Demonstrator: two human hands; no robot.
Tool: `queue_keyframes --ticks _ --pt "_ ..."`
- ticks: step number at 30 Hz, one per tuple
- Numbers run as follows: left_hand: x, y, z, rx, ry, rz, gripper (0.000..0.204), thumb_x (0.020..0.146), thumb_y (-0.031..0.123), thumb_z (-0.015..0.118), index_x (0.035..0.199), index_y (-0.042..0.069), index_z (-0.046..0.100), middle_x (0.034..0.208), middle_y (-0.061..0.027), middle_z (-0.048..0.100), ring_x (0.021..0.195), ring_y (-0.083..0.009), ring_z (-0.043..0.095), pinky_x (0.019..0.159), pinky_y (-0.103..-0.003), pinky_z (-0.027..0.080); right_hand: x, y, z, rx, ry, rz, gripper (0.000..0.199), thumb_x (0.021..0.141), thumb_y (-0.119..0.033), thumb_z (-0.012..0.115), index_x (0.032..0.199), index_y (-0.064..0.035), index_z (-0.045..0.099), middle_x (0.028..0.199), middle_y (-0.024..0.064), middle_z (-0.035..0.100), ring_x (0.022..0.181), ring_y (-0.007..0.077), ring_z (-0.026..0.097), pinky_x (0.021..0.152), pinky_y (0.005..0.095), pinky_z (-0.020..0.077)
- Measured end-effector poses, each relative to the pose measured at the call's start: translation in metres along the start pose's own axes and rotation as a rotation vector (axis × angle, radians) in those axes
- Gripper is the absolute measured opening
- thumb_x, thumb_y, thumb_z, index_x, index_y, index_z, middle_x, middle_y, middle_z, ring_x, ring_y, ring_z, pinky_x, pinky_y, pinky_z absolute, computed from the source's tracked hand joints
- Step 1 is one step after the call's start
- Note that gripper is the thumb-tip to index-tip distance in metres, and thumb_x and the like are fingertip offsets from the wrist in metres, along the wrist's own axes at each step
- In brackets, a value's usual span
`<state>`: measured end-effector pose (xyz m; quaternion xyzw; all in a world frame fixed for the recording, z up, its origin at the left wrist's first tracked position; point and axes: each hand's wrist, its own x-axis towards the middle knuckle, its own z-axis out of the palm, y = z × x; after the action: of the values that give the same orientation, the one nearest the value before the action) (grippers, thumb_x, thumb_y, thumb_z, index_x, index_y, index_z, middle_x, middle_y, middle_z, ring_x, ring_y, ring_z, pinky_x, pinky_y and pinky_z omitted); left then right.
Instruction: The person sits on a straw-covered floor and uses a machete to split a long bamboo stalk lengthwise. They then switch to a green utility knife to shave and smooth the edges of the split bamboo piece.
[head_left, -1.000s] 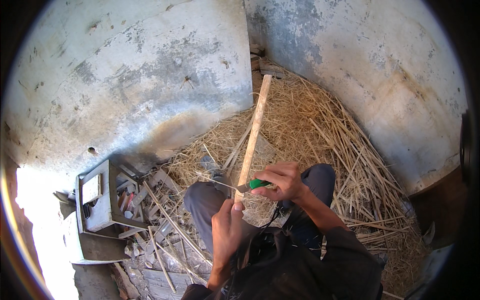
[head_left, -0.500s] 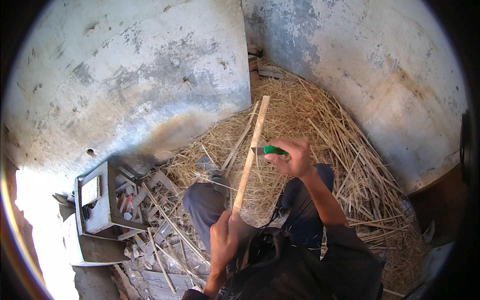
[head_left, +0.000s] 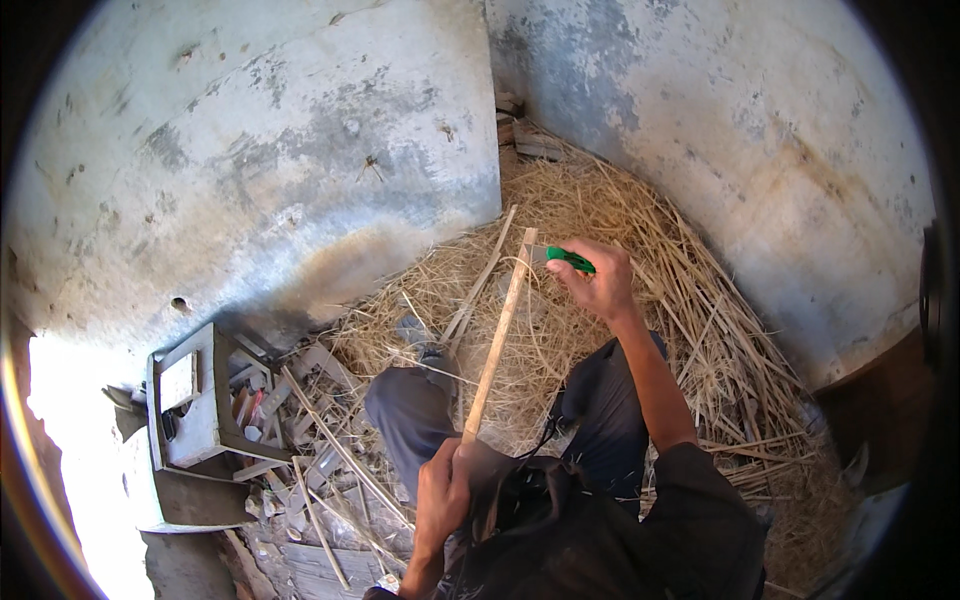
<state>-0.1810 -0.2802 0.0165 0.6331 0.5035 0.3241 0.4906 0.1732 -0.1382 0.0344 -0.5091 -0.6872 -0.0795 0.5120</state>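
Note:
My left hand (head_left: 441, 492) is closed round the near end of a flat pale strip of wood (head_left: 497, 345), which slants up and away between my knees. A knife with a green handle (head_left: 570, 260) is gripped in my right hand (head_left: 598, 277). Its blade lies against the strip close to the far end, and a thin curled shaving (head_left: 528, 290) hangs beside the strip there. Under the strip the ground is covered with straw-like shavings (head_left: 590, 195).
To the left stands a small wooden stool-like frame (head_left: 215, 400) with bits of stuff in it. Long thin sticks (head_left: 345, 450) and scraps lie near it. More strips (head_left: 735, 340) are heaped along the right wall (head_left: 760, 180). A weathered wall (head_left: 300, 130) rises ahead on the left.
My right hand has pushed the knife along the strip from about its middle toward the far end. The strip's far end has dropped nearer to me, and a shaving curls off it.

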Motion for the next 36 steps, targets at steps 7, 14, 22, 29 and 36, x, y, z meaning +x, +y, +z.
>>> queue_keyframes --ticks 7,14,22,29,36 --pt "-0.024 -0.019 -0.005 0.005 -0.167 -0.117 0.029 0.111 0.024 0.056 0.109 -0.002 0.069 0.077 -0.0117 0.064 0.074 -0.0164 0.06 0.07 -0.036 0.05 0.008 0.068 -0.033 -0.173 0.109 0.483 0.06 0.104 -0.063 0.06 0.1 -0.0076 0.081 0.063 0.0012 0.064 0.05 0.0136 0.056 0.048 0.0321 0.0406" --pt "0.005 -0.024 -0.009 0.014 -0.008 -0.089 0.03 0.112 0.024 0.055 0.11 -0.003 0.069 0.074 -0.0117 0.063 0.068 -0.0161 0.056 0.066 -0.036 0.048 0.007 0.041 -0.052 -0.271 -0.053 0.459 0.058 0.104 -0.062 0.061 0.101 -0.0068 0.079 0.062 0.0008 0.06 0.054 0.0123 0.055 0.051 0.0359 0.0369" --pt "0.028 0.023 0.007 0.071 0.076 0.085 0.024 0.108 0.021 0.064 0.109 -0.003 0.07 0.073 -0.0161 0.065 0.064 -0.0162 0.055 0.062 -0.036 0.047 -0.034 -0.066 -0.005 0.243 -0.179 0.059 0.035 0.094 -0.041 0.08 0.097 -0.006 0.075 0.074 0.005 0.07 0.059 0.0179 0.067 0.054 0.0355 0.0493" --pt "0.035 0.038 0.014 -0.028 0.112 0.11 0.025 0.107 0.019 0.064 0.111 -0.005 0.07 0.077 -0.0146 0.068 0.07 -0.0126 0.057 0.066 -0.033 0.048 -0.052 -0.094 0.007 0.251 -0.222 -0.145 0.038 0.089 -0.044 0.084 0.089 -0.0076 0.074 0.073 0.0047 0.071 0.057 0.0225 0.067 0.052 0.0346 0.0504" --pt "0.037 0.045 0.019 -0.091 0.109 0.144 0.026 0.108 0.019 0.064 0.115 -0.006 0.07 0.082 -0.0148 0.071 0.076 -0.0115 0.061 0.071 -0.032 0.051 -0.059 -0.096 0.016 0.299 -0.163 -0.185 0.042 0.089 -0.047 0.085 0.088 -0.0064 0.074 0.069 0.0051 0.068 0.054 0.0226 0.066 0.051 0.0341 0.0499"
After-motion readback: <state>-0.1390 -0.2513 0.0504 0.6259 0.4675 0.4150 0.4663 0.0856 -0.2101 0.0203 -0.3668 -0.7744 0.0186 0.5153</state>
